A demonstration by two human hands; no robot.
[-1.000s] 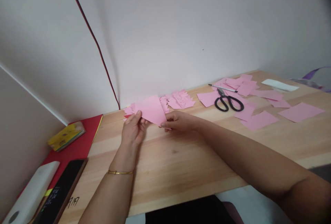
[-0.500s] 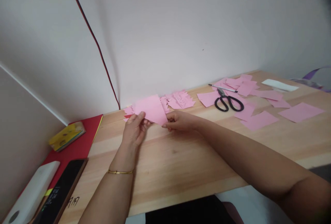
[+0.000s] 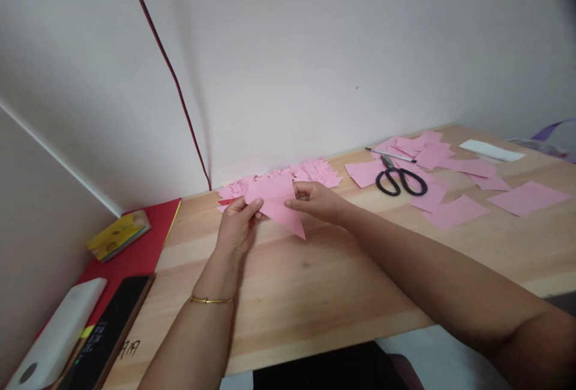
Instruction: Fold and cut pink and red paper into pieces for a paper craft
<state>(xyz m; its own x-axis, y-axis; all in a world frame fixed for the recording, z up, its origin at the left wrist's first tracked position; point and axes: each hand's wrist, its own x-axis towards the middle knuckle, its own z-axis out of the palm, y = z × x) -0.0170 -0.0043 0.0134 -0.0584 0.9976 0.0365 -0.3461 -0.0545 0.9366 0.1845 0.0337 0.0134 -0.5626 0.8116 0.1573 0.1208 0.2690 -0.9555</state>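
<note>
Between my two hands, a little above the wooden table, is a sheet of pink paper [image 3: 278, 201]. My left hand [image 3: 237, 220] pinches its left edge, thumb on top. At its right side my right hand [image 3: 315, 200] grips the edge between thumb and fingers. A corner of the sheet points down and toward me, below my right hand. Behind the sheet, cut pink paper pieces with jagged edges [image 3: 317, 173] lie along the wall. A small red strip [image 3: 227, 201] lies by my left fingertips, partly hidden.
On the right, black-handled scissors [image 3: 399, 181] and a pen [image 3: 391, 155] rest on scattered pink paper sheets [image 3: 456, 212]. A white strip [image 3: 491, 150] lies beyond. To the left are a red folder [image 3: 164, 222], a yellow packet [image 3: 119, 235], a white device [image 3: 60, 330] and a black digital clock [image 3: 112, 330].
The pink sheet has tilted, its near right corner swinging down toward me. My right hand has shifted up its right edge. The view has moved slightly.
</note>
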